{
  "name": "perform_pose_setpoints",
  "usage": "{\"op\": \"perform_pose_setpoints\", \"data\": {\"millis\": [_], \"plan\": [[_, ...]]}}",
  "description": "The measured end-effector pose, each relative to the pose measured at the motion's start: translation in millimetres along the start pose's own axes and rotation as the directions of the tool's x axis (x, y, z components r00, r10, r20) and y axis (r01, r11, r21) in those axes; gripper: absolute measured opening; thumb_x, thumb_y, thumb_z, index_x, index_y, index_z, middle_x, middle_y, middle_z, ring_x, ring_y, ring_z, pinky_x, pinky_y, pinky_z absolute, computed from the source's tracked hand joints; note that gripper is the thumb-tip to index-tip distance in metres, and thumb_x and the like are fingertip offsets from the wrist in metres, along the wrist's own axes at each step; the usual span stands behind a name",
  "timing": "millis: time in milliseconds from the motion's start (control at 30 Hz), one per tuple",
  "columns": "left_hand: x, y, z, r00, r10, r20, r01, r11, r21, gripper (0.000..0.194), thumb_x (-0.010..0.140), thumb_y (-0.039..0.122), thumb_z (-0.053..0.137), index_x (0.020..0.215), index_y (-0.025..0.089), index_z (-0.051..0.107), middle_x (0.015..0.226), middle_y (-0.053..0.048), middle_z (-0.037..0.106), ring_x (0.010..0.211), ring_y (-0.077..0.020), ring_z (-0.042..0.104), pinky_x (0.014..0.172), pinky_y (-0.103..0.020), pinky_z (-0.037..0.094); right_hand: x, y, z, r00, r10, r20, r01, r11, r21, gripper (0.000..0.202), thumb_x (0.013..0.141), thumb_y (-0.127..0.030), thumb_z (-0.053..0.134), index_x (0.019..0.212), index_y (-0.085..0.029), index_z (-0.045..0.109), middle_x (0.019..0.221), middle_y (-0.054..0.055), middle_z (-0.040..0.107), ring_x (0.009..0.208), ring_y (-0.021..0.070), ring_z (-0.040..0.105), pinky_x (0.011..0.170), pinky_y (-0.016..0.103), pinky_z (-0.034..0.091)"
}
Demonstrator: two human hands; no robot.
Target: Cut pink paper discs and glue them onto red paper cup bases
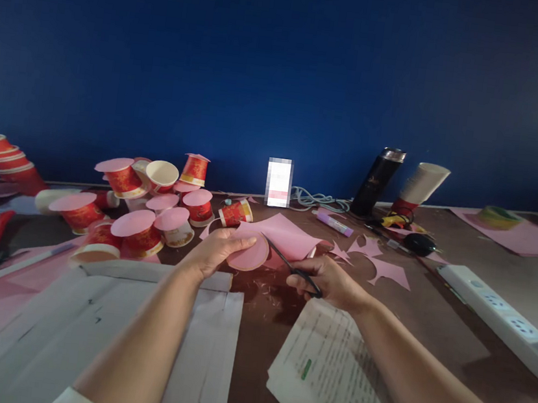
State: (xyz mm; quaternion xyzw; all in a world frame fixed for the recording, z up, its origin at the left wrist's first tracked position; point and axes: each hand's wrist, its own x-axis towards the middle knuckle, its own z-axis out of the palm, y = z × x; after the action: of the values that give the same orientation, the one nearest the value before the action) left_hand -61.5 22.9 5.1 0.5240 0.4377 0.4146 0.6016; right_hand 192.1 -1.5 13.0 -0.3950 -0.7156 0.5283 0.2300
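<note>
Gripping scissors (284, 257), inward-angled right hand (332, 281)

Left hand (214, 249) pinching, right hand (328, 281) curled

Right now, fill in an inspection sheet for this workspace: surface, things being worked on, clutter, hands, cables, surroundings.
Surface: brown tabletop, littered with pink scraps right of the hands.
Things being worked on: pink paper with a rounded edge, and black-handled scissors at it.
Clutter: red paper cups, several topped with pink discs, at left; purple tube, black bottle and printed sheet elsewhere.
Hands: left hand holds the paper; right hand grips the scissors.
Cables: pale coiled cable by the wall; white power strip at right.
Surroundings: dark blue wall behind; other people, nothing seen.
</note>
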Motion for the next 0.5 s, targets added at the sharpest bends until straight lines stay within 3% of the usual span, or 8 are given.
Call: {"op": "perform_pose_setpoints", "data": {"millis": [300,500], "plan": [[-0.9,0.5,2.6,1.000,0.005,-0.016,-0.003,0.995,0.099,0.050,0.069,0.045,0.074,0.105,0.011,0.068,0.093,-0.010,0.072,0.089,-0.0266,0.066,0.082,-0.038,0.049,4.2,6.4,4.7,0.999,-0.018,0.027,0.017,0.999,0.038,0.040,0.080,-0.051,0.064,0.071,-0.012,0.063,0.057,-0.002,0.050,0.052,0.0071,0.047,0.046,0.019,0.034],[-2.8,7.0,6.6,0.995,0.022,-0.102,0.000,0.977,0.213,0.046,0.067,0.042,0.076,0.101,0.012,0.068,0.100,-0.009,0.071,0.098,-0.0263,0.063,0.087,-0.035,0.046,3.8,2.0,7.9,0.999,-0.015,0.039,0.012,0.998,0.068,0.045,0.079,-0.054,0.063,0.096,-0.012,0.067,0.063,-0.003,0.050,0.053,0.0072,0.047,0.047,0.019,0.037]]}}
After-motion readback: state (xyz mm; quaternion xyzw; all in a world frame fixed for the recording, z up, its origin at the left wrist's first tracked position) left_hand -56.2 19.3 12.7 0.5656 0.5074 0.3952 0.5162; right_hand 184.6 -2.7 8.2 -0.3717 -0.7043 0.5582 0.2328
